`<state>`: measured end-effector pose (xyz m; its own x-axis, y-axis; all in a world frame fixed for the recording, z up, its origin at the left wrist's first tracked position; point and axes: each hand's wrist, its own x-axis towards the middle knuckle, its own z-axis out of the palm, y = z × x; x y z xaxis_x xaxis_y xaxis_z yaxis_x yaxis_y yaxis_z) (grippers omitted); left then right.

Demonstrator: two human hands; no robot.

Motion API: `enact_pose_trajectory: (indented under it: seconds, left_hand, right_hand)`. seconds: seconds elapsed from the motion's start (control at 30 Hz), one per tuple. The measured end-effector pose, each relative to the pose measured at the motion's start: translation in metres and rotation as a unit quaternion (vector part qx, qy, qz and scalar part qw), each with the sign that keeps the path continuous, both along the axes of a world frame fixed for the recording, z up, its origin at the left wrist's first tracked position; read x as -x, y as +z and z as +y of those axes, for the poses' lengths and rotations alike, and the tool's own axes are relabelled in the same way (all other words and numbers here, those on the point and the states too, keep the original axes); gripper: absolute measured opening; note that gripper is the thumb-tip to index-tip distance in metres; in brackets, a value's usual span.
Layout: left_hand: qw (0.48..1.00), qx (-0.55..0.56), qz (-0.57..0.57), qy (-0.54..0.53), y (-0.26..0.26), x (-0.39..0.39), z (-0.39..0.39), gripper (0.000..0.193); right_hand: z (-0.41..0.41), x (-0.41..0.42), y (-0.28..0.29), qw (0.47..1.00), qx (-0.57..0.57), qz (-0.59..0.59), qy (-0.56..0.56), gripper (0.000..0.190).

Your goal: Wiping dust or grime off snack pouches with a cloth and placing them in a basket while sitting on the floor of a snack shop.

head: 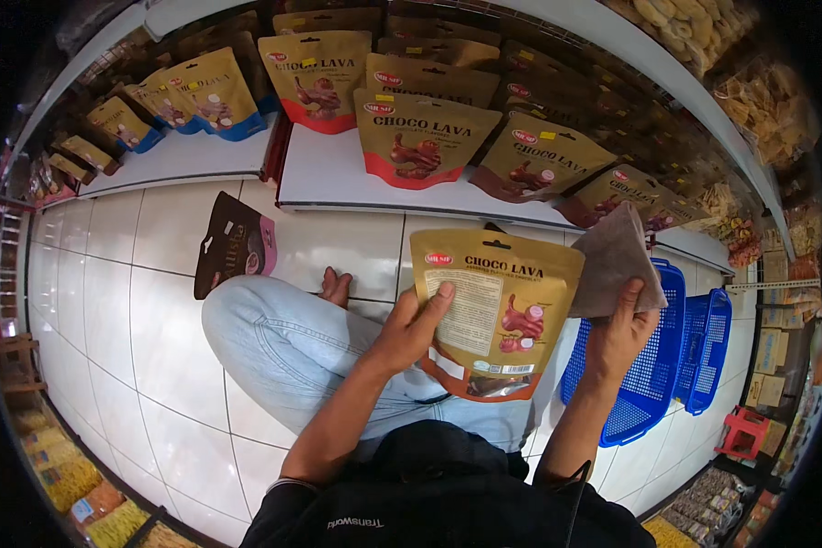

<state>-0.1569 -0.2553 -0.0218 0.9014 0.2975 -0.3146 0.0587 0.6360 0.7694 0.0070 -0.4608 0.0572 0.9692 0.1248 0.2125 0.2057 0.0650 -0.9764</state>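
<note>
My left hand (pixel 414 322) grips the left side of a gold stand-up pouch of chocolate (pixel 479 274), thumb across its printed text panel. The pouch is upright above my lap, its back face towards me, with an orange band along the bottom. To its right, my right hand (pixel 623 329) pinches a folded grey-brown cloth (pixel 606 274) by its lower right edge. The cloth's left edge meets the pouch's right edge in view; whether they touch I cannot tell. Before me, similar gold pouches (pixel 425 140) stand in rows on a white shelf (pixel 322 168).
A dark brown pouch (pixel 229 240) lies on the tiled floor (pixel 171 322) beyond my knee. Blue plastic baskets (pixel 640 397) sit at my right, with a red stool (pixel 743 431) farther off. More bagged snacks (pixel 760 103) fill racks around me.
</note>
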Motion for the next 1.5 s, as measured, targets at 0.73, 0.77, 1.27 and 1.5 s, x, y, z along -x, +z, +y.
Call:
enact_pose_trajectory:
  seconds: [0.73, 0.77, 1.27, 1.5]
  left_hand:
    - [0.929, 0.350, -0.108, 0.051, -0.008, 0.000, -0.001, 0.059]
    - [0.924, 0.360, -0.114, 0.056, -0.006, 0.000, 0.000, 0.058]
    - [0.930, 0.359, -0.056, 0.062, -0.002, -0.002, 0.008, 0.055]
    - [0.857, 0.473, -0.180, 0.094, -0.018, 0.006, 0.025, 0.060]
  right_hand:
    - [0.081, 0.060, -0.007, 0.813, 0.406, -0.293, 0.298, 0.077]
    - [0.079, 0.063, -0.006, 0.813, 0.400, -0.299, 0.298, 0.074]
    - [0.104, 0.062, -0.017, 0.793, 0.424, -0.237, 0.369, 0.072]
    - [0.079, 0.082, 0.006, 0.735, 0.416, -0.267, 0.464, 0.065]
